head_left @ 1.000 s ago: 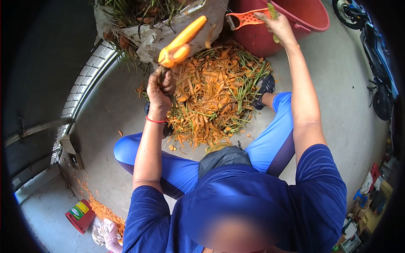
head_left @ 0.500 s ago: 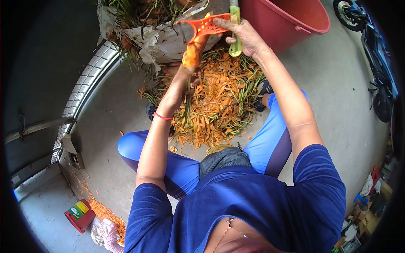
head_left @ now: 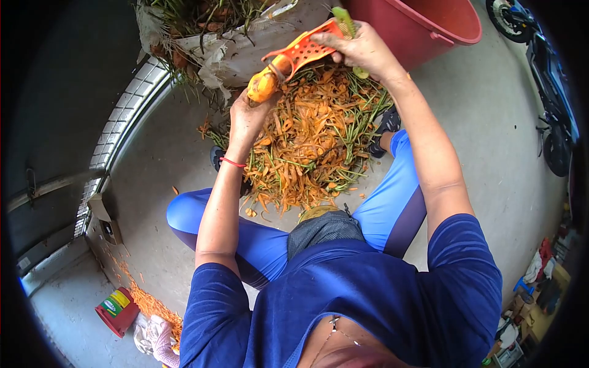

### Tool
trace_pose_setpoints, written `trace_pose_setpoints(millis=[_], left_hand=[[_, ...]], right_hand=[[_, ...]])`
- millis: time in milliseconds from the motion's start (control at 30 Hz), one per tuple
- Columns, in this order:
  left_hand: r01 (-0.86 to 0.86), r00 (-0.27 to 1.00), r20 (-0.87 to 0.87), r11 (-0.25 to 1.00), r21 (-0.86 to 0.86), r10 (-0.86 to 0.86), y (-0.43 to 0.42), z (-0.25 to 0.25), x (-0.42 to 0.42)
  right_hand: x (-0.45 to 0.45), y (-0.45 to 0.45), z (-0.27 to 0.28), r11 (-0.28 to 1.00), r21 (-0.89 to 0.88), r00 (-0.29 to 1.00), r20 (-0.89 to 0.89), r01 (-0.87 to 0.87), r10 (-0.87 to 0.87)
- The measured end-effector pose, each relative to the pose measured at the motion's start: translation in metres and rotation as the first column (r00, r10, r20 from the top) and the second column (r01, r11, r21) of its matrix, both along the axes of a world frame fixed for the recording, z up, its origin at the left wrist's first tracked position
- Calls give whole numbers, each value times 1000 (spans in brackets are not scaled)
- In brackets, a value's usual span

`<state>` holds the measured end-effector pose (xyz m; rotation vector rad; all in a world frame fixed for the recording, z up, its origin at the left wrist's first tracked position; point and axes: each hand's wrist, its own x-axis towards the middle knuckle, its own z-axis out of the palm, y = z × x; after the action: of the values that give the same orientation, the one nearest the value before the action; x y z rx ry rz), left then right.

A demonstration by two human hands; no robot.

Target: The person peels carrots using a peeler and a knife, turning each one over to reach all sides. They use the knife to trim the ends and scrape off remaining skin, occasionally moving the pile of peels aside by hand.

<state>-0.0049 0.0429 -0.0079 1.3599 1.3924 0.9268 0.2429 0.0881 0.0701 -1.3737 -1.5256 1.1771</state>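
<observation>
My left hand (head_left: 250, 115) is closed around a carrot (head_left: 264, 86), its orange surface mostly bare. An orange peeler (head_left: 307, 52) with a perforated handle is gripped in my right hand (head_left: 368, 52), and its head lies against the carrot. A green-handled tool (head_left: 345, 22) is also held in my right hand; most of it is hidden behind the fingers. Below both hands, a pile of orange peelings and green stems (head_left: 307, 147) covers the floor between my feet.
A white sack (head_left: 215, 61) of carrots with stems stands at the front left. To its right is a large red tub (head_left: 423, 37). A motorbike (head_left: 546, 92) is at far right. A small red bucket (head_left: 118, 311) lies at lower left.
My left hand has moved left with the carrot, which now tilts toward the left. The peeler has swung to a slant and its head has moved down onto the carrot. The green-handled tool has tilted.
</observation>
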Motion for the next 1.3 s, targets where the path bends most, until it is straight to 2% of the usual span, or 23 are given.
trace_pose_setpoints(millis=[67,133,167,267,300,333,400,467,533,600,633,700,833,867,933,1033,1167,1267,1300], left_hand=[[-19,1000,-7,999,29,20,-1,1,2],[-16,997,-80,999,47,20,0,-3,-3],[-14,993,-119,998,54,20,0,-7,-5],[-9,1000,-22,1000,-11,9,-3,-19,-2],[-20,999,-48,1000,12,21,-3,-18,-1],[-28,992,-121,999,30,31,-5,-14,-1],[-47,962,-264,996,76,66,-4,-5,-5],[-80,953,-279,987,141,117,-4,-17,-19],[-88,926,-335,961,260,175,-1,-18,-26],[-58,880,-442,962,265,175,2,-13,-27],[-41,849,-502,966,255,169,-1,-9,-29],[-10,863,-479,953,301,160,-4,-6,-27],[4,859,-483,940,342,172,-2,-2,-25],[2,854,-488,938,346,178,-3,-1,-25],[30,832,-529,938,344,167,-4,5,-23],[70,780,-608,944,323,150,-5,6,-24],[76,757,-646,969,235,97,-6,6,-24],[35,900,-428,963,268,86,-4,-12,-23],[15,934,-350,971,238,71,-3,-15,-24]], right_hand=[[-5,-2,-3,998,-9,997,38,-65,65],[-11,-3,-14,994,73,993,98,-76,69],[-13,-6,-17,987,150,992,122,-61,43],[-16,-8,-30,940,340,990,131,5,-53],[-15,-6,-32,917,397,989,121,30,-85],[-8,-4,-28,964,262,990,115,50,-83],[20,10,-31,948,291,946,254,125,-203],[72,33,-34,918,307,855,374,250,-358],[83,32,-13,846,314,878,74,430,-474],[80,29,-28,932,116,931,88,344,-354],[62,21,-19,971,72,971,63,226,-231],[38,12,-12,999,-14,999,-31,44,-45],[12,5,-10,990,73,992,-7,-123,123],[13,7,-15,991,30,991,47,-128,126],[0,4,-25,990,76,993,-12,-115,117],[-4,6,-26,982,113,989,26,-150,148],[-15,-1,-22,956,247,987,62,-157,146],[-8,3,-33,991,124,995,97,-44,32],[5,12,-40,992,127,998,61,-26,19]])
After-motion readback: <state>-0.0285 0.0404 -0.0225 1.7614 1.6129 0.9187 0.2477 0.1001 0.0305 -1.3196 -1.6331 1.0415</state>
